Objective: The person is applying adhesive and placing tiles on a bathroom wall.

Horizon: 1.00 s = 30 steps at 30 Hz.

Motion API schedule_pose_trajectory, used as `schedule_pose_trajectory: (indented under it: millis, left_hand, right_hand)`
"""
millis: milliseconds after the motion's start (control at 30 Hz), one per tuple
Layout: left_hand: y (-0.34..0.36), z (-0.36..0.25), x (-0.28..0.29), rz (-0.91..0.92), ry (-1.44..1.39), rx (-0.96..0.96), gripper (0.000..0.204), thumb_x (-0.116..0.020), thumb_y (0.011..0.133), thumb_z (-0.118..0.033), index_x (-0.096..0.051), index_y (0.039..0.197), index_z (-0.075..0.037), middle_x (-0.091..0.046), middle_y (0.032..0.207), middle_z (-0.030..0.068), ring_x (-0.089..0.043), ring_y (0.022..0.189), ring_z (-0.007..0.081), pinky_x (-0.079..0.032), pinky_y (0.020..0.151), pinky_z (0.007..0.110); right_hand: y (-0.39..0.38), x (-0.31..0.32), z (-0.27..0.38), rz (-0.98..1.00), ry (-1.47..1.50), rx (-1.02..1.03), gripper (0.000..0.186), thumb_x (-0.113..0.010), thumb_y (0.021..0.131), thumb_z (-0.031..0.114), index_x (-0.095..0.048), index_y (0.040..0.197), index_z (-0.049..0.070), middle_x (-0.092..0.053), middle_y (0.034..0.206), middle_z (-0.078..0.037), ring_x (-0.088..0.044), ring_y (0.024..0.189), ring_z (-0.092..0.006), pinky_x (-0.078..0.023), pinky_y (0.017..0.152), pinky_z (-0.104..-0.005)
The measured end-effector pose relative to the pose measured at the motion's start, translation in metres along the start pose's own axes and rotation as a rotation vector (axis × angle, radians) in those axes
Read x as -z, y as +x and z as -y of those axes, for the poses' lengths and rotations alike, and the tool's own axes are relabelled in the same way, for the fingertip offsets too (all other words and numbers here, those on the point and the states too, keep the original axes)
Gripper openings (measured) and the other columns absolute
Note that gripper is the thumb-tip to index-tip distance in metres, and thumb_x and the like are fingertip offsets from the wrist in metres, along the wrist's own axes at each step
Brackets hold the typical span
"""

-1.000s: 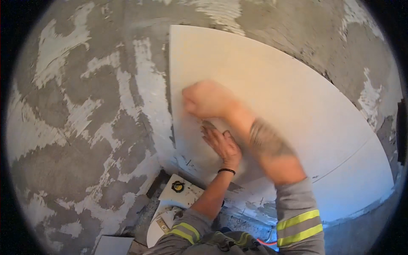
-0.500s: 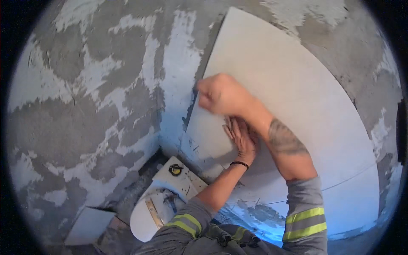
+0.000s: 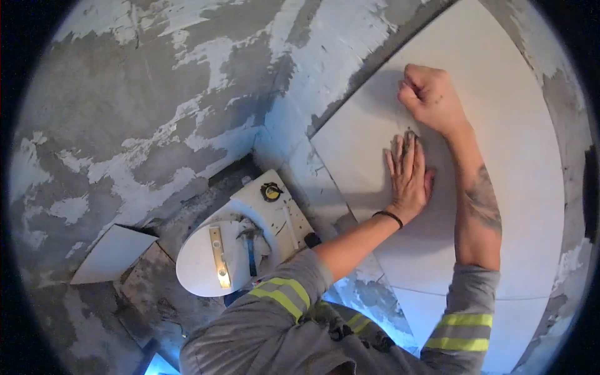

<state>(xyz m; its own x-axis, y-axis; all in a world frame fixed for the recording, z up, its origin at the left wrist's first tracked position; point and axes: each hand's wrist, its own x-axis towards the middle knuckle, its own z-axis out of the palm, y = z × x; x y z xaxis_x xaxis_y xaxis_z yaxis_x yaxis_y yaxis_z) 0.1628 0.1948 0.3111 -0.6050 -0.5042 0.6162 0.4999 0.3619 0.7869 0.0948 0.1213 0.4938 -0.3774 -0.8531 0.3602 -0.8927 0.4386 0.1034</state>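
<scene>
A large white tile [image 3: 500, 131] covers the wall in front of me, its left edge against bare, patchy plaster. My left hand [image 3: 409, 178] lies flat on this tile, palm down and fingers stretched, with a dark band at the wrist. Just beyond its fingertips, my right hand [image 3: 431, 94] is clenched in a fist at the tile face. Nothing shows inside the fist. Whether the fist touches the tile I cannot tell. A thin joint line separates the large tile from a lower white tile [image 3: 462, 312] below my right forearm.
A white toilet [image 3: 194, 269] stands at lower left, lid down. On it rest a spirit level [image 3: 219, 256], a hammer [image 3: 251, 247] and a black-and-yellow tape measure [image 3: 270, 192]. A loose white tile [image 3: 112, 253] leans near the rough wall [image 3: 94, 112] at far left.
The view has turned, so the toilet shows more fully. My left hand lies farther in from the tile's left edge. My right fist has also moved inward from that edge.
</scene>
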Motion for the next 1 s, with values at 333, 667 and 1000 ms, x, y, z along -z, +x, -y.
schedule_pose_trajectory:
  millis: [333, 667, 1000]
  left_hand:
    - [-0.007, 0.007, -0.018, -0.056, -0.044, -0.027, 0.064, -0.044, 0.096, -0.030, -0.024, 0.146, 0.004, -0.016, 0.155, 0.0242, -0.009, 0.143, 0.0477, -0.005, 0.111, 0.065]
    - [-0.001, 0.009, -0.020, -0.056, 0.092, -0.119, 0.057, -0.034, 0.100, -0.023, -0.018, 0.146, 0.006, -0.013, 0.154, 0.0279, -0.013, 0.143, 0.0447, -0.009, 0.114, 0.057]
    - [-0.027, -0.007, 0.007, 0.042, -0.005, -0.041, 0.068, -0.044, 0.099, -0.033, -0.019, 0.143, 0.012, -0.020, 0.150, 0.0320, -0.017, 0.141, 0.0439, -0.016, 0.116, 0.046]
  right_hand:
    - [-0.134, 0.040, 0.040, -0.186, -0.145, -0.205, 0.017, -0.068, 0.081, 0.016, -0.060, 0.089, 0.003, -0.065, 0.099, -0.013, -0.062, 0.081, -0.0312, -0.052, 0.068, -0.0374]
    - [-0.307, 0.117, 0.097, -0.140, -0.446, -0.362, 0.020, -0.067, 0.077, 0.000, -0.062, 0.095, 0.006, -0.062, 0.121, -0.009, -0.062, 0.106, -0.0283, -0.053, 0.080, -0.0355]
    - [-0.329, 0.130, 0.092, -0.013, -0.604, -0.149, 0.014, -0.061, 0.081, 0.013, -0.062, 0.094, 0.007, -0.048, 0.138, -0.010, -0.043, 0.130, -0.0312, -0.043, 0.097, -0.0415]
